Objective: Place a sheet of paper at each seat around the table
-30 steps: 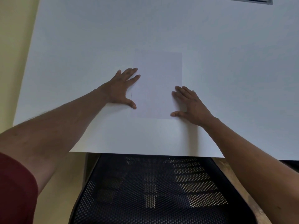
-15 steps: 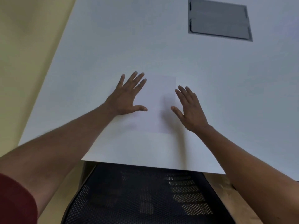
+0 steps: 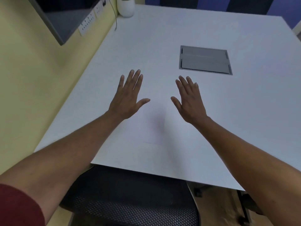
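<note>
A white sheet of paper (image 3: 152,124) lies flat on the white table (image 3: 162,35), near the front edge and in front of a black mesh chair (image 3: 130,193). My left hand (image 3: 127,97) hovers over the sheet's left side, fingers spread and palm down. Held the same way, my right hand (image 3: 189,99) is above the table just right of the sheet. Both hands hold nothing and look lifted off the paper. The sheet is faint against the tabletop and its far edge is hard to make out.
A grey cable hatch (image 3: 204,59) is set into the tabletop at the right. A white pot (image 3: 125,6) stands at the far left corner by the yellow wall (image 3: 32,79), which carries sockets (image 3: 88,22) and a dark screen (image 3: 65,17).
Both hands have lifted off the sheet's edges and risen with fingers spread. The camera has tilted up, so more of the table, the hatch and the wall show.
</note>
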The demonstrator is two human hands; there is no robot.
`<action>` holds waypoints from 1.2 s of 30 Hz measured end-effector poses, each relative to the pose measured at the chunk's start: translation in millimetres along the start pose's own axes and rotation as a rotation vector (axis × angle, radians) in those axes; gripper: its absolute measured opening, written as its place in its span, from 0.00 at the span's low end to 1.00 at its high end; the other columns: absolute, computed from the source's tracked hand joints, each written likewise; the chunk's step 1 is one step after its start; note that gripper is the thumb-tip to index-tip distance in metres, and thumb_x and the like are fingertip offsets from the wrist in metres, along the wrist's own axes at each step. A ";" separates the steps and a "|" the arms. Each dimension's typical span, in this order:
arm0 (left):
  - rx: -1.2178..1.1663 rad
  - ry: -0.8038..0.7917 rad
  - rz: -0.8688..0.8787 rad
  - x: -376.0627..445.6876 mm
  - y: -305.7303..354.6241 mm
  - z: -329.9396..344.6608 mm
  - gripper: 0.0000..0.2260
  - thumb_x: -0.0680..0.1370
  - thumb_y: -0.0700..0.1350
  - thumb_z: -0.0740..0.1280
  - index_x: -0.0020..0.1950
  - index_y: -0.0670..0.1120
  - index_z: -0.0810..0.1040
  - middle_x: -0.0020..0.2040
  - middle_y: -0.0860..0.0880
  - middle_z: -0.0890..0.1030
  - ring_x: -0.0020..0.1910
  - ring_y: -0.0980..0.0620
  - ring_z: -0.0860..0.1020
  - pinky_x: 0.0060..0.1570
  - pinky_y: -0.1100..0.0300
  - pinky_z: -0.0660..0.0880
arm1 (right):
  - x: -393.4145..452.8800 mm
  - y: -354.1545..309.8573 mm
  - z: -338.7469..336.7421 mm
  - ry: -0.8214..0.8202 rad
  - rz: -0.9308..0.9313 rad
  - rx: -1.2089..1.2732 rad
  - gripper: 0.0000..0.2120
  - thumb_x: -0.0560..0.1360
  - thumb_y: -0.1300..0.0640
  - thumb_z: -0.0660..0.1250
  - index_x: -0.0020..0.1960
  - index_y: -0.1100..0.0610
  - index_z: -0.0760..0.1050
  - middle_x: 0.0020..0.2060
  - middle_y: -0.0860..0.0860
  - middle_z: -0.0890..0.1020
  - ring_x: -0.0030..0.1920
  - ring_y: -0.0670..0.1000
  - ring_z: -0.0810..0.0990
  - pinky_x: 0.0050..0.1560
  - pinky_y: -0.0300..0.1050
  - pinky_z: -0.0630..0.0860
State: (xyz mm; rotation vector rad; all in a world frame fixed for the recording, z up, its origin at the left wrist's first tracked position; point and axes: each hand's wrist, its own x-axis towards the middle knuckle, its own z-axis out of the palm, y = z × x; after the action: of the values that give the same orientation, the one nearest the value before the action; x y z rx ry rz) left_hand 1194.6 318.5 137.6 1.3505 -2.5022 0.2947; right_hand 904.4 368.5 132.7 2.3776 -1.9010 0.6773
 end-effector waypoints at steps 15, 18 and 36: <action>-0.059 0.239 0.121 26.9 100.1 -97.8 0.43 0.85 0.70 0.51 0.88 0.41 0.46 0.89 0.43 0.45 0.88 0.44 0.41 0.86 0.38 0.41 | -55.3 -23.7 -153.0 0.198 0.127 -0.240 0.34 0.87 0.40 0.51 0.86 0.57 0.55 0.86 0.55 0.57 0.87 0.59 0.51 0.85 0.63 0.49; -0.094 0.266 0.181 39.9 136.8 -114.2 0.44 0.85 0.71 0.51 0.88 0.41 0.47 0.89 0.42 0.46 0.88 0.43 0.42 0.86 0.37 0.42 | -81.6 -19.3 -189.1 0.263 0.201 -0.289 0.34 0.86 0.40 0.52 0.86 0.58 0.55 0.86 0.55 0.57 0.86 0.59 0.51 0.85 0.62 0.48; -0.330 0.355 0.571 111.0 542.7 -162.4 0.43 0.85 0.71 0.49 0.88 0.40 0.50 0.89 0.43 0.47 0.88 0.43 0.42 0.85 0.36 0.45 | -371.7 154.2 -398.9 0.421 0.603 -0.553 0.35 0.86 0.39 0.53 0.86 0.57 0.54 0.87 0.53 0.54 0.87 0.56 0.46 0.85 0.64 0.47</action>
State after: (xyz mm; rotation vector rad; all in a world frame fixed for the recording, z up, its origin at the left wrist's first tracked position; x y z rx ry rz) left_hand 705.2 575.8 303.4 0.4016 -2.4315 0.1988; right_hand 573.4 785.2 327.5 1.2323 -2.2147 0.5108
